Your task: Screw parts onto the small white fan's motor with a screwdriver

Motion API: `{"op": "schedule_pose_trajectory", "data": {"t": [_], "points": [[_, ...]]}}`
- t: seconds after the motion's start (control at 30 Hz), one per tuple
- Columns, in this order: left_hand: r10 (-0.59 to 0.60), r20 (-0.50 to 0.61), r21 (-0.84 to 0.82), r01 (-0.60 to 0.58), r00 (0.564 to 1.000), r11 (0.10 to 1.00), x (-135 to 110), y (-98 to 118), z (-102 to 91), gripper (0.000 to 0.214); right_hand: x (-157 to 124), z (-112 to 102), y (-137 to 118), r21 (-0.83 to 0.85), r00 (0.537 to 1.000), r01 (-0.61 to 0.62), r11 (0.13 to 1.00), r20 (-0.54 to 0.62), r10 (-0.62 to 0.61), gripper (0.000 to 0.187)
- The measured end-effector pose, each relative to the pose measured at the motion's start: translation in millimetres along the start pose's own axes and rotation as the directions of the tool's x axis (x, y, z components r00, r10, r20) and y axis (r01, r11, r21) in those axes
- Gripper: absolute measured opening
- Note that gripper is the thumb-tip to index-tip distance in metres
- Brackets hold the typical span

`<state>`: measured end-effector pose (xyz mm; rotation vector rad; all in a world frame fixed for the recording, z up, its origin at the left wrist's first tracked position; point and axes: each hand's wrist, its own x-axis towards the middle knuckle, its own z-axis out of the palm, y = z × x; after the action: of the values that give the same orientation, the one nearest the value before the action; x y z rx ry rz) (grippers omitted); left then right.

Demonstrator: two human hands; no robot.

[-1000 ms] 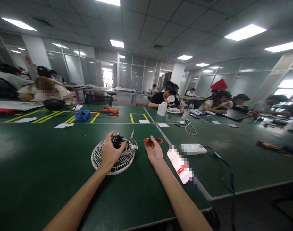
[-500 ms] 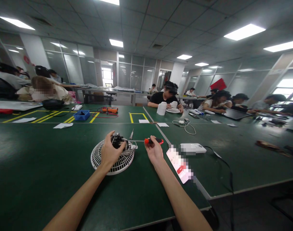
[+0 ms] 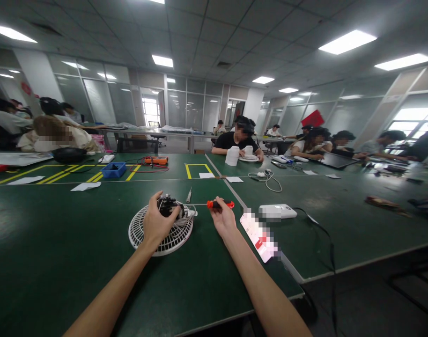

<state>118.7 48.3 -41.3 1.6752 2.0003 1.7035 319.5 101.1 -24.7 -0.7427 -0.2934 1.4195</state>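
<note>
A white round fan grille (image 3: 140, 229) lies on the green table, with a black fan motor (image 3: 169, 204) on top of it. My left hand (image 3: 157, 220) is wrapped around the motor from the near side, thumb on its right. In my right hand (image 3: 222, 219) is a screwdriver with a red and black handle (image 3: 220, 204). Its shaft runs level to the left, and the tip is at the motor's right side; whether it sits in a screw cannot be made out. White wires (image 3: 189, 213) gather beside the motor. A small slim tool (image 3: 189, 194) lies just behind.
A lit phone (image 3: 259, 238) and a white power bank (image 3: 277, 211) with a black cable lie to the right. Farther back are a blue bin (image 3: 114, 170), an orange multimeter (image 3: 156, 161) and a white cable (image 3: 275, 182). A co-worker (image 3: 235, 140) sits across.
The whole view has shifted slightly with the head. Both hands keep their holds on the motor and the screwdriver, with little else changed.
</note>
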Motion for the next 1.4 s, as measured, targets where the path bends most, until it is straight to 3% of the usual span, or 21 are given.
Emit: {"op": "schedule_pose_trajectory", "data": {"t": [0.13, 0.27, 0.47, 0.67, 0.97, 1.23, 1.4], "points": [[-0.021, 0.004, -0.003, 0.021, 1.000, 1.000, 0.3, 0.8, -0.2, 0.074, -2.4, -0.2, -3.4, -0.081, 0.999, -0.050, 0.995, -0.007, 0.049, 0.028], [-0.010, 0.001, -0.001, 0.010, 1.000, 1.000, 0.3, 1.6, -0.6, 0.073, -3.4, 1.1, -2.7, -0.051, 0.996, -0.085, 0.995, -0.022, 0.083, 0.018], [-0.004, 0.006, 0.003, 0.004, 1.000, 1.000, -0.5, 1.7, -1.1, 0.072, -2.0, 2.1, -1.1, 0.023, 0.998, -0.065, 0.998, -0.017, 0.065, 0.024], [-0.001, 0.009, -0.002, 0.001, 1.000, 1.000, -0.3, 0.7, -0.8, 0.073, 0.5, -2.9, -1.3, -0.080, 0.997, -0.078, 0.994, -0.006, 0.078, 0.029], [0.007, 0.007, -0.004, -0.007, 1.000, 1.000, -0.1, 1.8, -1.5, 0.071, -0.5, 1.5, -1.9, 0.035, 0.998, -0.065, 0.997, 0.017, 0.065, 0.024], [0.002, 0.002, -0.013, -0.002, 1.000, 1.000, 0.1, 0.4, -0.8, 0.072, 5.8, -4.8, -0.3, -0.053, 0.997, -0.077, 0.996, 0.023, 0.078, 0.029], [0.007, -0.002, 0.000, -0.007, 1.000, 1.000, -0.2, 0.0, -0.7, 0.071, 2.5, -0.4, -0.8, 0.009, 0.999, -0.035, 0.999, 0.028, 0.034, 0.024]]}}
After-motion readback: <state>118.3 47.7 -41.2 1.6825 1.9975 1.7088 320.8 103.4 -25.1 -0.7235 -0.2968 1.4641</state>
